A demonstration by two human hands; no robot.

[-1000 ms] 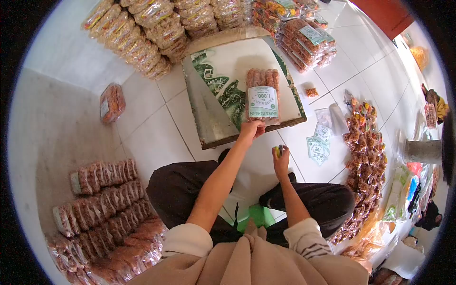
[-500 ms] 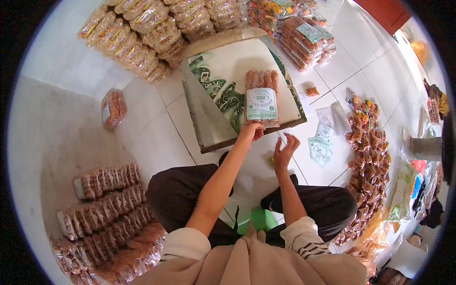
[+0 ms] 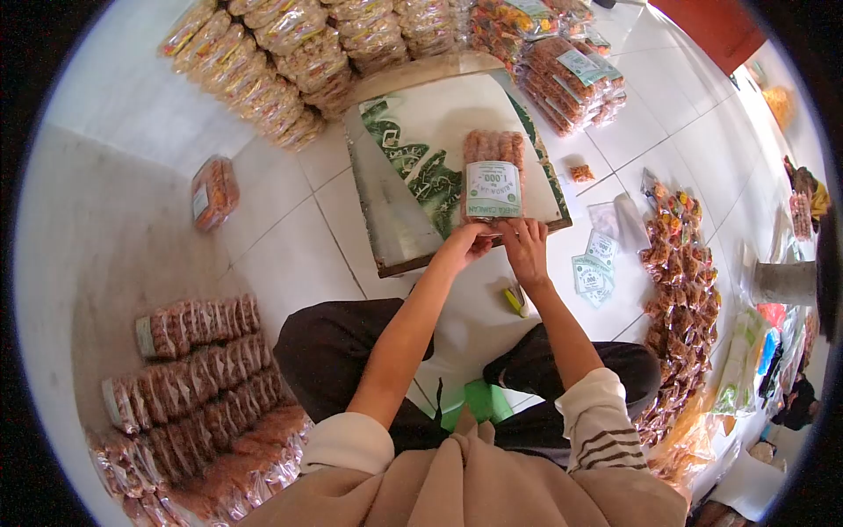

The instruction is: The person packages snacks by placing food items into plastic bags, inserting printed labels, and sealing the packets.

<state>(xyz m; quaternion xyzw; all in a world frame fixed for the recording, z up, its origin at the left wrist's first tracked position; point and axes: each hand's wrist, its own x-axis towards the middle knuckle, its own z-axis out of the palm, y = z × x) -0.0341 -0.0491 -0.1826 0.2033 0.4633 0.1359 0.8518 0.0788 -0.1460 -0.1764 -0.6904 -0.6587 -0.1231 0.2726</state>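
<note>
A clear plastic bag of reddish-brown snacks (image 3: pixel 493 149) with a green and white label (image 3: pixel 492 189) lies flat on a low board-topped stand (image 3: pixel 420 123). My left hand (image 3: pixel 470 244) pinches the bag's near end at the stand's front edge. Beside it, my right hand (image 3: pixel 526 249) has its fingers bent down on the same end, closed on the plastic. The fingertips of both hands are partly hidden. Below my right hand, a small yellow-green and white object (image 3: pixel 516 300) lies on the floor; its kind is unclear.
Loose labels (image 3: pixel 594 270) and clear plastic sleeves (image 3: pixel 619 220) lie right of the stand. Packed snack bags (image 3: pixel 202 369) line the left, with yellowish packs (image 3: pixel 290 44) stacked behind. A long row of small snack packets (image 3: pixel 680 290) runs along the right. One bag (image 3: pixel 213 193) leans at the wall.
My right hand has moved up and left from beside the stand onto the bag's near end. My left hand stays there. The yellow-green object on the floor now shows more fully.
</note>
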